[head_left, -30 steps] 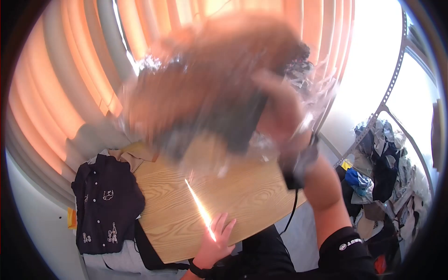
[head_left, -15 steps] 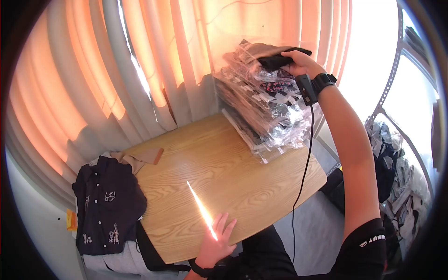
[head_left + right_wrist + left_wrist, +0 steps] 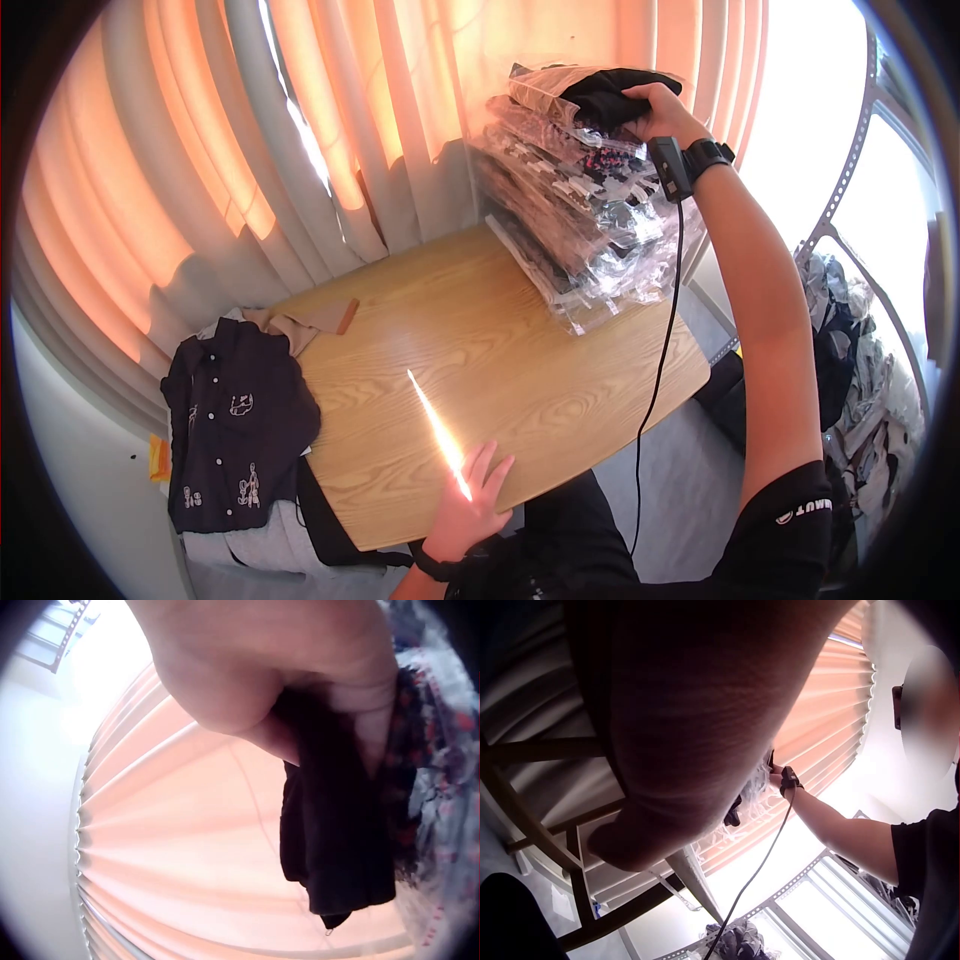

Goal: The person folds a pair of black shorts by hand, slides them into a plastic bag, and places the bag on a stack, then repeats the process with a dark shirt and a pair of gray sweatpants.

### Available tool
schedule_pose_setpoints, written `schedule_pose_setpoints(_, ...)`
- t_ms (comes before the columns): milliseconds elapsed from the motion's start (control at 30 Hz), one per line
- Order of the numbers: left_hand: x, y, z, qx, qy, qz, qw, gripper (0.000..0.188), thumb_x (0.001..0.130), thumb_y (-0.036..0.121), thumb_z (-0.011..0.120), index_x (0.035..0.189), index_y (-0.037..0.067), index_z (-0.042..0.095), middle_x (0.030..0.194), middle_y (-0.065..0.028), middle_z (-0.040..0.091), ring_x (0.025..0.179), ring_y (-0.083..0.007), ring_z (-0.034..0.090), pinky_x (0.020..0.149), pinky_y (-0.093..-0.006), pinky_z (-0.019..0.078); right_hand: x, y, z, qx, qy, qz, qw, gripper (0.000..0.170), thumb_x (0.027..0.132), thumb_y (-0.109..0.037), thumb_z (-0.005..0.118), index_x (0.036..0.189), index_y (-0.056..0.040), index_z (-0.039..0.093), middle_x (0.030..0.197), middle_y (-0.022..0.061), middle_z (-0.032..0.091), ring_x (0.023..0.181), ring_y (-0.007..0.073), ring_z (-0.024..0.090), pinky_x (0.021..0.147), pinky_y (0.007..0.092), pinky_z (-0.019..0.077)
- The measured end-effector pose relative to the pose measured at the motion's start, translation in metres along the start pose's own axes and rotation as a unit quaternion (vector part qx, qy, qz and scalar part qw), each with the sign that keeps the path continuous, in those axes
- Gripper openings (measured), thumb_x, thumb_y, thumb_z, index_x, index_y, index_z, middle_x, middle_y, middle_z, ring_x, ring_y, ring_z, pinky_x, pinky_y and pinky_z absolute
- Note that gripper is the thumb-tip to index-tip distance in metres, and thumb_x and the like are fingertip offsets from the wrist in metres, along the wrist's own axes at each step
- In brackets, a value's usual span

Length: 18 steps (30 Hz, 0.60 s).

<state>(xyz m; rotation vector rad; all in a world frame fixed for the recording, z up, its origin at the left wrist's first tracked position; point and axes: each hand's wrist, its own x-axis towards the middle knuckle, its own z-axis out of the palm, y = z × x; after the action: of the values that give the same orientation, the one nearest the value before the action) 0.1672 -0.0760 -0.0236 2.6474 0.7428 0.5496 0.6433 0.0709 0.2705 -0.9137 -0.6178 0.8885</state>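
My right hand (image 3: 665,112) grips a folded black garment (image 3: 612,95) at the top of a tall stack of clothes in clear plastic bags (image 3: 600,215). In the right wrist view, the black cloth (image 3: 341,832) runs between the thumb and fingers and hangs down beside a bagged garment with red specks (image 3: 431,742). On the near edge of the wooden table (image 3: 480,340) rests my left hand (image 3: 475,505), its fingers spread and fairly straight. The left wrist view shows the underside of that left hand (image 3: 690,750) close up.
A dark buttoned shirt with white drawings (image 3: 240,420) lies at the table's left, next to a beige cloth (image 3: 310,325). A black cable (image 3: 655,400) hangs from the right wrist camera. Curtains (image 3: 330,120) stand behind the table, and a heap of clothes (image 3: 870,390) lies at the right.
A blurred bundle in my right hand, in front of the head camera one second ago, went away to the far right onto the stack. Since then the right hand has shifted slightly. My left hand stayed put.
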Motion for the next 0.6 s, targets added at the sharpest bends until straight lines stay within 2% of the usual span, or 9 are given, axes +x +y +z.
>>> schedule_pose_setpoints(133,0.0,0.0,0.001,-0.014,0.006,-0.009,1.0,0.081,0.052,0.02,0.083,0.128,0.012,0.056,0.14,-0.0148,0.044,0.129,-0.0343,0.042,0.104,-0.0502,0.0361,-0.011,-0.002,0.004,-0.027,-0.023,-0.019,0.999,0.025,0.089,-0.003,0.054,0.112,0.0046,0.05,0.113,0.0165,0.059,0.096,0.0281,0.065,0.086,0.0395,0.0581)
schedule_pose_setpoints(167,0.0,0.0,0.0,0.002,0.012,0.001,1.0,0.08,0.054,0.019,0.082,0.129,0.011,0.055,0.14,-0.0153,0.043,0.129,-0.0342,0.042,0.103,-0.0488,0.0373,-0.002,-0.006,-0.008,0.017,-0.119,0.028,0.992,0.025,0.089,-0.004,0.054,0.112,0.0068,0.049,0.114,0.0176,0.059,0.102,0.0283,0.062,0.092,0.0402,0.0548)
schedule_pose_setpoints(333,0.001,-0.004,0.003,-0.014,0.042,-0.016,0.999,0.078,0.054,0.019,0.081,0.127,0.011,0.056,0.139,-0.015,0.045,0.127,-0.036,0.045,0.104,-0.0498,0.0368,-0.06,0.006,-0.009,0.069,-0.163,-0.018,0.984,0.031,0.085,-0.004,0.06,0.111,0.0059,0.048,0.116,0.0196,0.054,0.111,0.0314,0.052,0.106,0.0471,0.0398)
schedule_pose_setpoints(400,-0.004,0.0,-0.003,-0.026,0.034,0.016,0.999,0.075,0.056,0.018,0.08,0.127,0.009,0.056,0.138,-0.0147,0.046,0.127,-0.0356,0.044,0.104,-0.0493,0.0364,-0.103,0.016,-0.008,0.089,-0.103,-0.04,0.99,0.044,0.087,-0.007,0.06,0.121,0.0105,0.038,0.137,0.0282,0.037,0.129,0.0426,0.04,0.113,0.0487,0.0337)
schedule_pose_setpoints(433,-0.005,-0.002,-0.002,-0.028,0.015,0.013,0.999,0.07,0.062,0.022,0.08,0.126,0.007,0.056,0.138,-0.0162,0.045,0.127,-0.0359,0.044,0.106,-0.0481,0.0354,-0.133,0.023,0.005,0.077,-0.101,-0.067,0.99,0.049,0.091,-0.009,0.058,0.128,0.0123,0.035,0.143,0.0312,0.032,0.136,0.0428,0.032,0.115,0.0477,0.0319)
schedule_pose_setpoints(500,-0.007,-0.001,-0.008,-0.096,0.027,-0.001,0.995,0.068,0.066,0.026,0.08,0.127,0.007,0.056,0.139,-0.017,0.045,0.127,-0.0365,0.043,0.106,-0.0475,0.0357,-0.165,0.047,-0.01,0.028,-0.136,-0.116,0.984,0.055,0.097,-0.019,0.048,0.142,0.0068,0.029,0.147,0.0273,0.031,0.138,0.0348,0.034,0.115,0.0445,0.0306)
schedule_pose_setpoints(533,-0.009,-0.003,-0.013,-0.165,0.036,0.02,0.985,0.067,0.07,0.029,0.079,0.127,0.007,0.055,0.139,-0.0177,0.044,0.128,-0.037,0.043,0.106,-0.0469,0.036,-0.179,0.066,-0.023,-0.043,-0.095,-0.154,0.983,0.056,0.099,-0.022,0.047,0.146,0.0011,0.029,0.148,0.0224,0.033,0.13,0.0274,0.043,0.11,0.0367,0.0343)
schedule_pose_setpoints(567,-0.011,-0.001,-0.022,-0.205,0.003,-0.031,0.978,0.061,0.076,0.035,0.076,0.126,0.006,0.056,0.14,-0.0193,0.043,0.128,-0.0378,0.042,0.105,-0.0462,0.0372,-0.207,0.087,-0.014,-0.098,-0.047,-0.168,0.98,0.059,0.095,-0.019,0.053,0.147,-0.0011,0.03,0.126,0.0153,0.053,0.104,0.0186,0.054,0.094,0.0271,0.0422)
schedule_pose_setpoints(600,-0.014,-0.008,-0.027,-0.202,0.01,-0.044,0.978,0.061,0.076,0.035,0.076,0.126,0.006,0.056,0.14,-0.0193,0.043,0.128,-0.0378,0.042,0.105,-0.0462,0.0372,-0.229,0.108,-0.016,-0.15,-0.062,-0.132,0.978,0.064,0.09,-0.013,0.058,0.146,-0.0003,0.031,0.092,0.0049,0.057,0.08,0.011,0.052,0.077,0.0215,0.0431)
